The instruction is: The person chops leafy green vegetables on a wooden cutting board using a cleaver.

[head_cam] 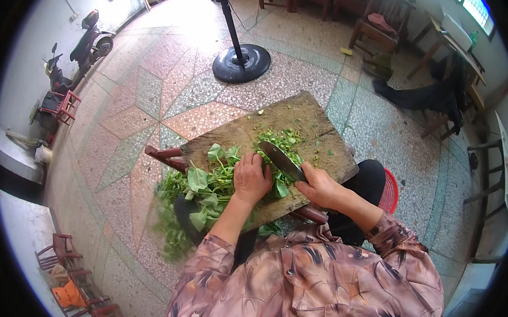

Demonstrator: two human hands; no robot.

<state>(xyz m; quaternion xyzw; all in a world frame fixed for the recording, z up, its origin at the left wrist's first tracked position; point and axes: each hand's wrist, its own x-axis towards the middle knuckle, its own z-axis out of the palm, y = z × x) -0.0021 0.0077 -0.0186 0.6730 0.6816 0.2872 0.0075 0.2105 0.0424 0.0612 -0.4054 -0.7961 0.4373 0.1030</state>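
A worn wooden chopping board (319,119) lies before me on a red wooden support (169,157). My left hand (251,179) presses a bunch of leafy greens (219,176) against the board, fingers curled over the stems. The long leafy ends hang off the board's left side past my knee. In my right hand (321,186) is the handle of a kitchen cleaver (281,160). Its broad dark blade is tilted close beside my left fingers. Chopped green pieces (286,138) are heaped around the blade, and small bits lie scattered across the board. The blade hides part of the heap.
A pedestal fan's round black base (241,63) stands on the terrazzo floor beyond the board. By my right leg sits a red plastic basket (389,190). Wooden chairs (376,32) line the far right, and a motor scooter (77,57) is parked along the left wall.
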